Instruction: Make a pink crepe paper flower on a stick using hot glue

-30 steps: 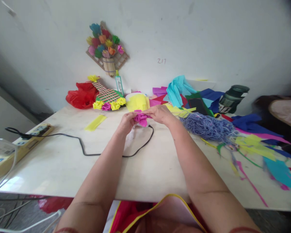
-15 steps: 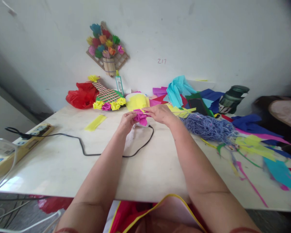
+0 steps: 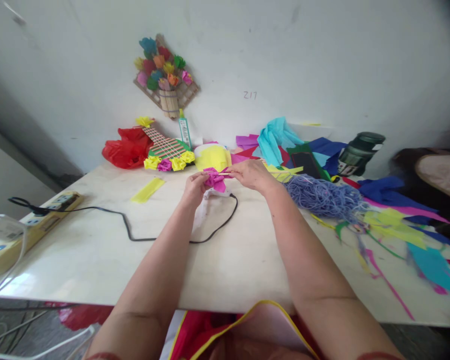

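Observation:
My left hand (image 3: 197,189) pinches a bright pink crepe-paper flower (image 3: 216,180) by its left side. In my right hand (image 3: 249,174) is a thin pale stick (image 3: 224,174), its end lying against the pink paper. Both hands work close together above the middle of the table. Beneath them lies a white corded tool (image 3: 221,193), mostly hidden. A sheet of yellow crepe paper (image 3: 213,157) is just behind my fingers.
A power strip (image 3: 56,212) is on the left, with a black cord (image 3: 124,220) looping across the table. A decorated guitar shape (image 3: 165,145) and a glue bottle (image 3: 185,131) stand behind. Blue-grey string (image 3: 322,196), a dark green bottle (image 3: 361,154) and paper scraps (image 3: 435,265) lie right.
My right hand has shifted slightly right, and more of the stick shows between it and the pink paper. My left hand stays on the flower; more of the white tool is visible.

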### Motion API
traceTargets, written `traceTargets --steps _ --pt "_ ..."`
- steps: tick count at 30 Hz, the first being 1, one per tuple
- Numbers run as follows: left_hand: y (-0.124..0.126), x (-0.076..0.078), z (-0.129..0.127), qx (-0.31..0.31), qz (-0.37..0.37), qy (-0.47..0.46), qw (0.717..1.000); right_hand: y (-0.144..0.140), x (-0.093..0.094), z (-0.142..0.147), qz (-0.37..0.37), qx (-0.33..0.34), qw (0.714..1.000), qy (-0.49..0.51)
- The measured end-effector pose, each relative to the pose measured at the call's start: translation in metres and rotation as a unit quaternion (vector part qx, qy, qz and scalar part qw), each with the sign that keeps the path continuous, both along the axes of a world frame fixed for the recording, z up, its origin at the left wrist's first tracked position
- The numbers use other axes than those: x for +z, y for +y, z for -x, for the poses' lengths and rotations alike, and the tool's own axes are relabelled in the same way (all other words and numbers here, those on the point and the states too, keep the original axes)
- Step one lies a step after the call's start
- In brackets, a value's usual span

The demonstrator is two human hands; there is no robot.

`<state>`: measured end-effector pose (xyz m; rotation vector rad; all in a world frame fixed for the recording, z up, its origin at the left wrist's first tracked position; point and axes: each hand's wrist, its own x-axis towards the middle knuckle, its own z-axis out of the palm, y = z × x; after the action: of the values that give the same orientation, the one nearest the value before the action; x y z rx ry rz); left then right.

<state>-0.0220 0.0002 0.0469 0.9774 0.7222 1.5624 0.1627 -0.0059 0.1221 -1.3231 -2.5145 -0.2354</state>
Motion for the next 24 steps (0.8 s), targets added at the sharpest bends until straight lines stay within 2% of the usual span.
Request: traceTargets --steps 9,14,19,24 --pt "0.000 0.000 0.000 0.047 0.007 -0.017 0.999 0.001 0.004 -0.006 0.002 -0.016 1.000 0.001" --pt "0.005 -0.002 0.006 0.090 0.003 -0.025 0.996 0.005 0.003 -0.016 0.010 -0.026 0.999 0.044" --pt "0.007 -0.003 0.009 0.097 -0.003 -0.036 0.995 0.016 -0.007 -0.024 0.039 -0.061 0.996 0.046" --pt "0.008 -0.002 0.010 0.102 -0.004 -0.033 0.994 0.024 -0.027 -0.020 0.097 -0.129 0.986 -0.046"
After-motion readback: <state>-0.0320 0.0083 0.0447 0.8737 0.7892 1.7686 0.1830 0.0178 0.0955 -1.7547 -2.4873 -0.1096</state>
